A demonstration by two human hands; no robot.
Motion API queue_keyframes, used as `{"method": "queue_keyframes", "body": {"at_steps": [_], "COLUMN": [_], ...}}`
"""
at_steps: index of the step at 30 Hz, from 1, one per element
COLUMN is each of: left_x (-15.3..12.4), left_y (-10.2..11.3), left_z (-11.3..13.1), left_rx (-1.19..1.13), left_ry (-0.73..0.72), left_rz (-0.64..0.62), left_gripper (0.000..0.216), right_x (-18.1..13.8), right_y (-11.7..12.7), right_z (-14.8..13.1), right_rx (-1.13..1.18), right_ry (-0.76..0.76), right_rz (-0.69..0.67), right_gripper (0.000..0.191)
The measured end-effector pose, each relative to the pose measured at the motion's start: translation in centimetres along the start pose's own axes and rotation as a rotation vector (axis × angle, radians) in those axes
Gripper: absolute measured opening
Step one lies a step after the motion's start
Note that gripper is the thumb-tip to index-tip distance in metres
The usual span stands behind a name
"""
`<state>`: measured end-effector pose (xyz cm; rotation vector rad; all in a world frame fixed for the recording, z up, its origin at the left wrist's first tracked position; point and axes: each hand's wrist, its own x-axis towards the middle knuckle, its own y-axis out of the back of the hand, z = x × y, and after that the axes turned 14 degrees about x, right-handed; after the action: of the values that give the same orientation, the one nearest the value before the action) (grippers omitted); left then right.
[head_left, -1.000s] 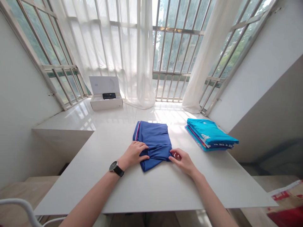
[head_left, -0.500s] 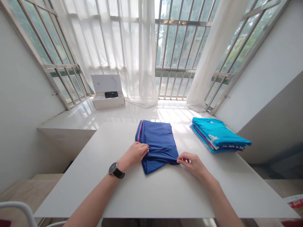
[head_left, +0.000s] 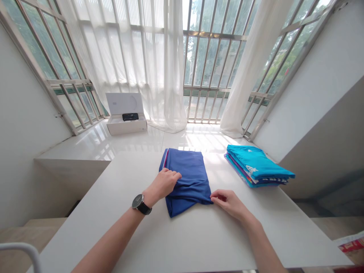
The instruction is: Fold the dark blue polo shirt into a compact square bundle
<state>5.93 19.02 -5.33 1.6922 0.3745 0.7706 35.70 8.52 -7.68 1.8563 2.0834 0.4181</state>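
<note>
A folded blue garment (head_left: 190, 167) lies on the white table (head_left: 176, 242), with a white and red stripe along its left edge. Its lower part is wrinkled, and one corner sticks out toward me. My left hand (head_left: 166, 182), wearing a black watch (head_left: 141, 204) on the wrist, is over the garment's left side with fingers curled in. The fingertips are hidden, so whether cloth is between them does not show. At the lower right corner, my right hand (head_left: 227, 201) pinches the garment's edge between thumb and fingers.
A stack of folded clothes (head_left: 258, 167), turquoise on top, sits to the right. Farther back, an open white box (head_left: 126, 127) holding a black device (head_left: 130, 116) stands on the glossy ledge (head_left: 85, 146). Sheer curtains (head_left: 167, 76) hang before barred windows.
My left hand has shifted up the garment, its fingers more curled. The right hand keeps its pinch at the corner. The whole view has tilted slightly.
</note>
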Motion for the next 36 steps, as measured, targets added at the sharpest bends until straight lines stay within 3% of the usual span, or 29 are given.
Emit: {"method": "queue_keyframes", "body": {"at_steps": [5,10,13,16,20,36], "left_x": [7.8,11.8,11.9,11.6,11.5,11.3], "left_y": [-0.3,-5.2,-8.1,-9.4,-9.5,-9.1], "left_z": [2.4,4.2,4.3,4.2,4.1,4.4], "left_rx": [-0.036,-0.068,-0.067,-0.068,-0.062,-0.053], "left_ry": [-0.070,-0.066,-0.008,-0.005,-0.006,0.027], "left_rz": [-0.022,-0.060,-0.119,-0.120,-0.094,-0.056], "left_gripper": [0.024,0.037,0.051,0.055,0.056,0.051], "right_x": [-0.3,-0.1,0.0,0.0,0.0,0.0], "right_y": [0.2,-0.2,-0.4,-0.4,-0.3,-0.2], "right_z": [-0.3,-0.3,-0.2,-0.1,-0.1,-0.2], "right_rx": [0.010,-0.043,-0.111,-0.161,-0.143,-0.074], "right_ry": [-0.028,0.019,0.034,0.024,0.004,0.046], "right_rz": [-0.034,-0.019,-0.021,-0.032,-0.028,-0.026], "right_gripper": [0.017,0.020,0.020,0.015,0.009,0.022]}}
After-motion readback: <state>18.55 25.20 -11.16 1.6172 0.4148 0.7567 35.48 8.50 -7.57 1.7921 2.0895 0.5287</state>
